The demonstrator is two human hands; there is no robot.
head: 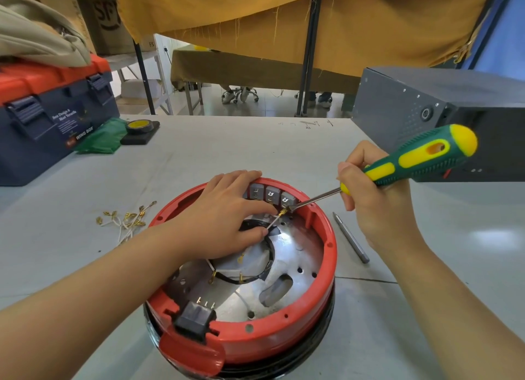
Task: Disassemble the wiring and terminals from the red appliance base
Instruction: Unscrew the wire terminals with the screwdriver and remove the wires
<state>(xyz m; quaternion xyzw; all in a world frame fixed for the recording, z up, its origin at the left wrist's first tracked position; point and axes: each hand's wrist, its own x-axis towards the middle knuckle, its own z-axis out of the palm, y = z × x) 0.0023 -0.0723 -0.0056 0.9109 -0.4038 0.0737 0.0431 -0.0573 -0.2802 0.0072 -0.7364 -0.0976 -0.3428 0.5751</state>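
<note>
1. The red appliance base (284, 334) sits open side up on the grey bench (199, 158), right in front of you, ringed below by a black rim.
2. Your left hand (224, 217) lies across the far left of the base. Its fingers (241, 175) drape over the red rim, and the thumb and forefinger pinch a thin white wire (272, 221) inside.
3. That wire ends in a brass terminal (282, 212), just below the rightmost of three grey switch blocks (272, 193) set in the far wall.
4. Your right hand (375, 203) grips a green-and-yellow screwdriver (420, 158) near the front of its handle, fingers curled round it. The blade tip (292, 208) meets the brass terminal.
5. Inside the base: a silver metal plate (298, 254), a black cable (244, 278) looping across it with more brass terminals, and a black socket block (194, 317) at the near rim.
6. Left of the base on the bench lies a loose heap of white wires with brass terminals (127, 219), apart from the base.
7. Right of the base lies a grey metal bit (350, 237), just beside it.
8. Far left: a blue and orange toolbox (51, 118), green plastic bag (102, 138), a tape roll (139, 125) on a dark block.
9. Far right: a dark grey metal case (412, 107).
</note>
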